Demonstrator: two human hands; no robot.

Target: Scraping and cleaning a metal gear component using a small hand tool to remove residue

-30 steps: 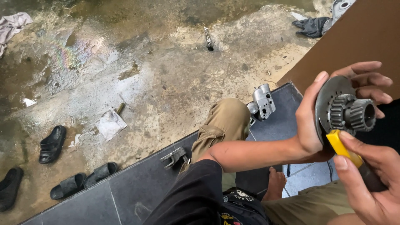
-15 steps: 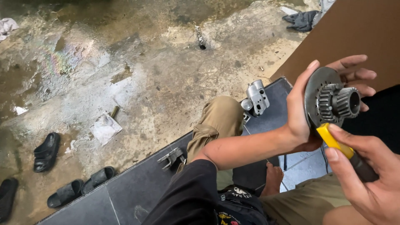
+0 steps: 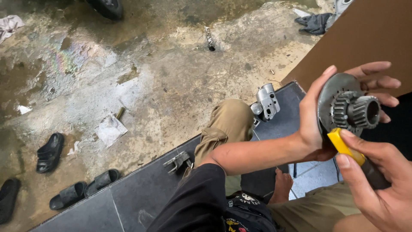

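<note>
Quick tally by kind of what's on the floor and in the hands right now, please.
Gear-and-disc parts: 1, in the left hand at
Yellow-handled tools: 1, in the right hand at
Black sandals: 4
Loose metal parts: 2
Crumpled papers: 1
Dark rags: 1
Total: 10
</note>
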